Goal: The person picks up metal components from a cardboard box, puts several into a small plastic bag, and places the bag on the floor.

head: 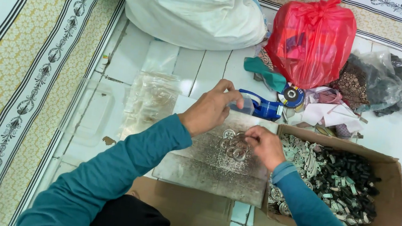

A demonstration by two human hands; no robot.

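- Grey, dusty board (214, 170) is laid flat on the tiled floor, and both hands are held over it.
- A small cluster of round metal rings (234, 146) is seen lying on the board's upper right part, just below and to the left of the right hand (265, 147).
- The right hand is curled, its fingertips pinched together over the cluster; something thin seems to be held between them, but what it is cannot be told.
- The left hand (210, 110) is raised above the board's far edge, thumb and forefinger closed on a small clear piece (245, 103); its exact kind is not made out.
- The rings lie between the two hands, nearer the right one, which touches or almost touches them; the left hand is set apart, up and to the left.
- No long axis is shown by the cluster: it is a loose, roundish heap.
- A cardboard box (387, 207) of black and pale small parts is placed at the board's right edge, beside the right forearm.
- A blue tape dispenser (263, 107), a red plastic bag (312, 39) and a large white sack (190, 4) are set further off.
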